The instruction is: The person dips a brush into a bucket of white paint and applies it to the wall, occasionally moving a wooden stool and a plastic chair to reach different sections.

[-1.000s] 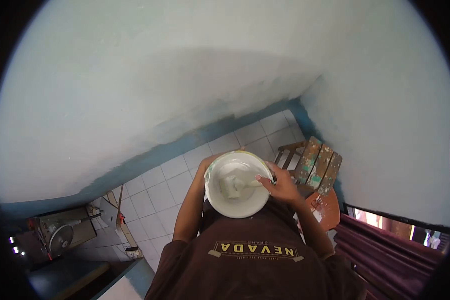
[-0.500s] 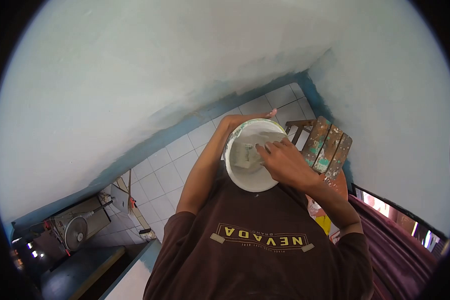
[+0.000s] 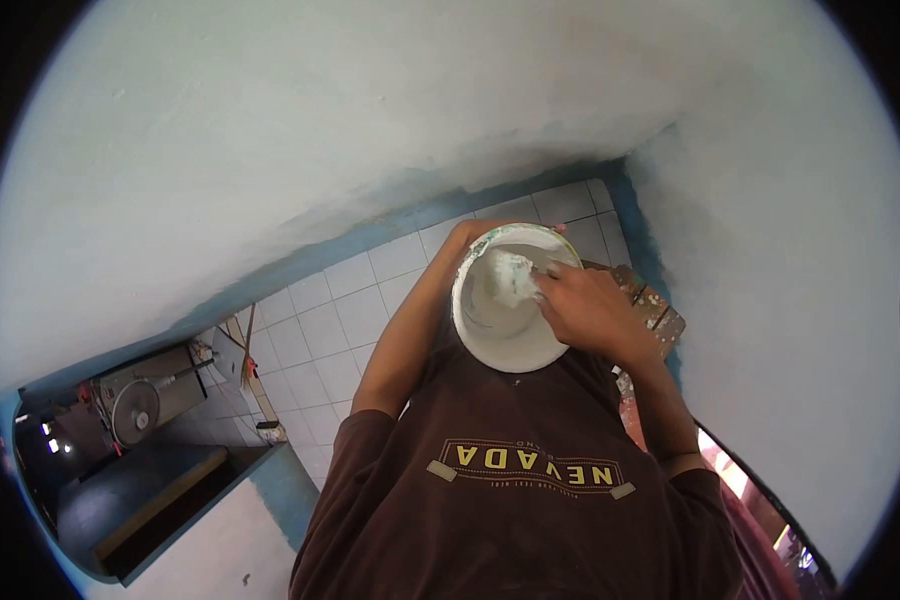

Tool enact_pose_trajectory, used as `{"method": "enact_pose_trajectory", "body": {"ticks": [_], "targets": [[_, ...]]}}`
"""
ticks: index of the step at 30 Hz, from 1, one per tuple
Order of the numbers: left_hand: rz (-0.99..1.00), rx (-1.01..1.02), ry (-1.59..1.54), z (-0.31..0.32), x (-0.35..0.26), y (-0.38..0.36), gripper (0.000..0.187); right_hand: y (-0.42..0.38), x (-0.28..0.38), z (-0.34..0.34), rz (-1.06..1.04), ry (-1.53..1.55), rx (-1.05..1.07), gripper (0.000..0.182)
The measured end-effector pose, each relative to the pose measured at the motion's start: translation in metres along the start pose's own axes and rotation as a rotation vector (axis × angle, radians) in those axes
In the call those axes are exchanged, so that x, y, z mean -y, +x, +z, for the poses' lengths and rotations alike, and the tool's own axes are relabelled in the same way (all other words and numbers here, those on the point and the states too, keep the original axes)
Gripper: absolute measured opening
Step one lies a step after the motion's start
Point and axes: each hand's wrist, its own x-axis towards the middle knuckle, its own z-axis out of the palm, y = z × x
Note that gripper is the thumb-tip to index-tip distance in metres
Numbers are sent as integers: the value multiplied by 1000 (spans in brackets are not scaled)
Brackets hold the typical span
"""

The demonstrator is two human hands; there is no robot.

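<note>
My left hand curls round the far side of a white paint bucket, which rests against the front of my brown shirt. The bucket's rim carries green and white smears, and pale paint lies inside. My right hand is closed over the bucket's right side, holding a paintbrush whose wide head is thick with white paint. The brush head sits within the bucket's mouth; most of its handle is hidden by my fingers.
A paint-spattered wooden stool stands right of my right arm. Whitish walls with a blue lower band meet in a corner over floor tiles. A fan is at lower left, a maroon curtain at lower right.
The brush head, earlier low in the bucket and greyish, now shows nearer the top, coated white. My right hand has shifted slightly right. The view has turned a little, hiding more of the stool.
</note>
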Motion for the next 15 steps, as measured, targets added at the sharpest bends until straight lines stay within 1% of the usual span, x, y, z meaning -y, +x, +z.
{"method": "enact_pose_trajectory", "body": {"ticks": [2, 5, 6, 8, 9, 11, 12, 14, 15], "targets": [[-44, -24, 38, -2, -4, 7, 63, 14, -7, 21, -55, -90, 65, 24], [-125, -42, 103, -2, -9, 18, 61, 12, -13, 14, -70, -36, 118, 26], [-147, -45, 123, -2, -13, 20, 60, 10, -10, 3, -69, -36, 121, 26], [-182, -62, 166, -3, -22, 24, 59, 7, -5, -21, -36, 25, 54, 25], [-180, -64, 163, 3, -37, 18, 59, 13, -4, -15, -38, 24, 57, 25], [-348, -86, 95, 19, -57, 20, 49, 19, -8, 6, -76, -91, 212, 25], [-349, -83, 98, 21, -56, 24, 49, 14, -12, 4, -73, -90, 209, 25], [-308, -122, 82, 18, -54, 29, 48, 13, -19, -12, -63, 18, 174, 23], [-278, -143, 80, 21, -53, 35, 48, 13, -24, -15, -68, -5, 161, 23]]}}
